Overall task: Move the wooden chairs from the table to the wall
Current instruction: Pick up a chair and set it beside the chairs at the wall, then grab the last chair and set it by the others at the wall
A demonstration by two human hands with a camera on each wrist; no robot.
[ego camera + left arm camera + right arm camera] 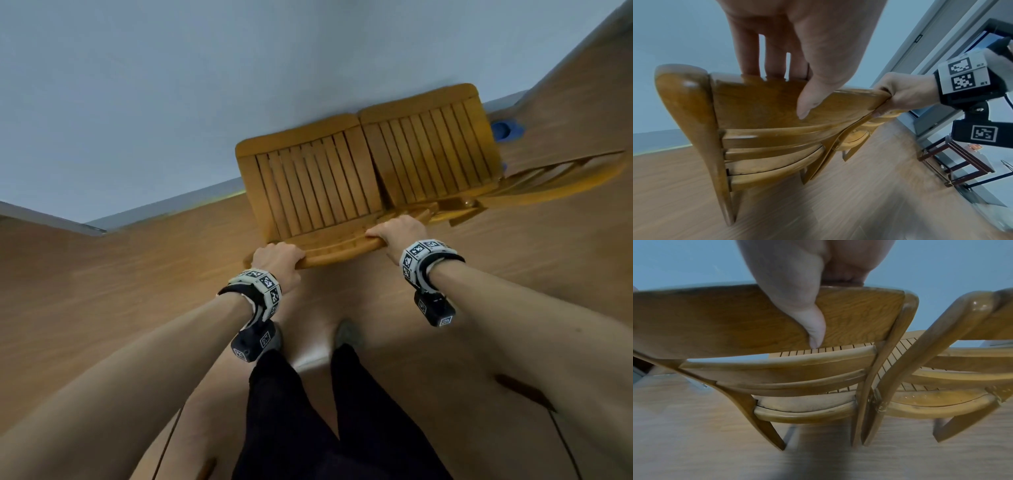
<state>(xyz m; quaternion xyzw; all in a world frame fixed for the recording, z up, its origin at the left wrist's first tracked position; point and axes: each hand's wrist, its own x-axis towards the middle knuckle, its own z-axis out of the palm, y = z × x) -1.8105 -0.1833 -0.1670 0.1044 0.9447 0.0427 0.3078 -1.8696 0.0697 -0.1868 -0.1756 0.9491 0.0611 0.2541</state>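
A wooden chair (308, 185) with a slatted seat stands with its front against the pale wall (137, 85). My left hand (277, 257) grips the left end of its top back rail (339, 248), fingers over the far side, thumb on the near face (805, 104). My right hand (397, 229) grips the right end of the same rail (859, 318). A second wooden chair (431, 147) stands right beside it, also at the wall, their back posts nearly touching (875, 395).
Wood-look floor (102, 291) all around. My legs and shoes (346, 334) stand just behind the chair. A blue object (507, 130) sits by the wall past the second chair. In the left wrist view a dark-framed table (953, 160) stands off to the right.
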